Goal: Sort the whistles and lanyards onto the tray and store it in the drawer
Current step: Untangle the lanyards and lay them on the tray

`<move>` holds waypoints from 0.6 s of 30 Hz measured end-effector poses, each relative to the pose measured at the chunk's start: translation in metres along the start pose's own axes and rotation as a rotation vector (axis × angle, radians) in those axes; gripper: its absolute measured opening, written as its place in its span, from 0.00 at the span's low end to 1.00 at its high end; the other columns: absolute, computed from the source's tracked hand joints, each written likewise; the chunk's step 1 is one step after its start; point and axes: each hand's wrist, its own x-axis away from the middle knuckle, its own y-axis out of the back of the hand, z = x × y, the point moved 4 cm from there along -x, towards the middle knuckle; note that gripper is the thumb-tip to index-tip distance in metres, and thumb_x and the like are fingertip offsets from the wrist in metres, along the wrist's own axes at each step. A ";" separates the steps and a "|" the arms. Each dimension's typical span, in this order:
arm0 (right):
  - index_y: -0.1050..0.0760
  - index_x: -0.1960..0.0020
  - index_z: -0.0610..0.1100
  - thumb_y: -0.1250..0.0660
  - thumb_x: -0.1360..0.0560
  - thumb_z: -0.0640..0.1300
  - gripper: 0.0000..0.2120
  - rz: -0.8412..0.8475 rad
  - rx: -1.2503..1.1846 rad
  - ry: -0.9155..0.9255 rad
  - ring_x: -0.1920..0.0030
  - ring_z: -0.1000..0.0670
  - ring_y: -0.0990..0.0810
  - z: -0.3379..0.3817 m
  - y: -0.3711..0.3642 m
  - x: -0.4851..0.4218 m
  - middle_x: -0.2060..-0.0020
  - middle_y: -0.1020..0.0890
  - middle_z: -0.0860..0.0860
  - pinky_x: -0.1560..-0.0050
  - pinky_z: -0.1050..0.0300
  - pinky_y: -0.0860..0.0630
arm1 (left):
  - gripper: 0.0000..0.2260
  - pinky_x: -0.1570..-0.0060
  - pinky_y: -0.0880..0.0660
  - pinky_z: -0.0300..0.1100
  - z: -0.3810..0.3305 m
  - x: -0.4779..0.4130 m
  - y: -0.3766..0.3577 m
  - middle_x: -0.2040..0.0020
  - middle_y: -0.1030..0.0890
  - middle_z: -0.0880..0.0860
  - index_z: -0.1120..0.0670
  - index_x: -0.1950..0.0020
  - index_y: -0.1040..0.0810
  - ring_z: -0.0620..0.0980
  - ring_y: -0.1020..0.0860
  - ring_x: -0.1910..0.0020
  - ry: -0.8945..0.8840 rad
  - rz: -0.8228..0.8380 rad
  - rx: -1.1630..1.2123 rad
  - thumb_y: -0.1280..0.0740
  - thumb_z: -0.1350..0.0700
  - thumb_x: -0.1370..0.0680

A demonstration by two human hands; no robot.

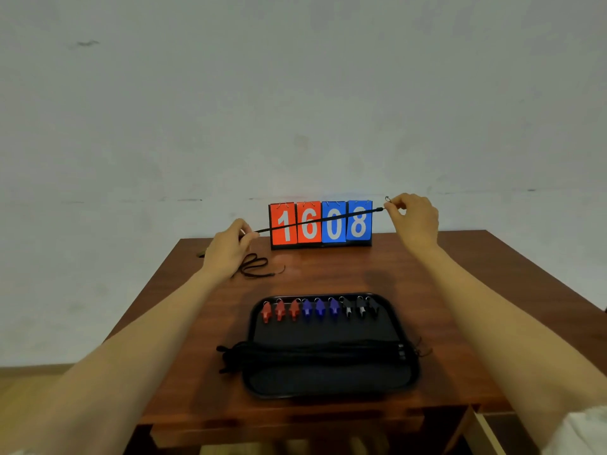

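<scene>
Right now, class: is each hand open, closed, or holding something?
Left hand: closed, pinching one end of the black lanyard.
Right hand: closed, pinching the lanyard's other end, pulling it taut.

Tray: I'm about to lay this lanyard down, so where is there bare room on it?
Bare: the strip between the whistles and the lanyard bundle, and the near end of the tray below that bundle. Crowded: the far edge, lined with whistles, and the middle, crossed by the bundle.

Nine whistles [320,308], one tray [328,330], one scoreboard [334,234]
</scene>
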 end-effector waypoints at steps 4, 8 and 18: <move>0.21 0.57 0.43 0.35 0.25 0.47 0.08 0.065 0.026 -0.049 0.51 0.46 0.21 -0.015 -0.001 0.023 0.57 0.17 0.49 0.47 0.48 0.27 | 0.10 0.62 0.30 0.43 0.014 0.016 -0.007 0.61 0.20 0.48 0.52 0.56 0.21 0.48 0.23 0.59 0.039 0.016 -0.009 0.35 0.46 0.23; 0.22 0.58 0.44 0.35 0.25 0.46 0.07 0.144 0.104 -0.097 0.55 0.47 0.21 -0.027 -0.005 0.051 0.60 0.18 0.50 0.50 0.50 0.27 | 0.12 0.47 0.29 0.44 0.029 0.031 -0.029 0.46 0.19 0.55 0.56 0.40 0.21 0.55 0.22 0.46 0.060 0.143 -0.073 0.41 0.59 0.19; 0.24 0.61 0.48 0.33 0.26 0.46 0.06 0.424 0.236 -0.291 0.58 0.49 0.22 -0.070 -0.017 0.107 0.63 0.21 0.52 0.51 0.54 0.27 | 0.06 0.62 0.27 0.45 0.058 0.080 -0.052 0.61 0.20 0.50 0.52 0.56 0.23 0.51 0.23 0.59 0.161 0.199 -0.173 0.34 0.51 0.23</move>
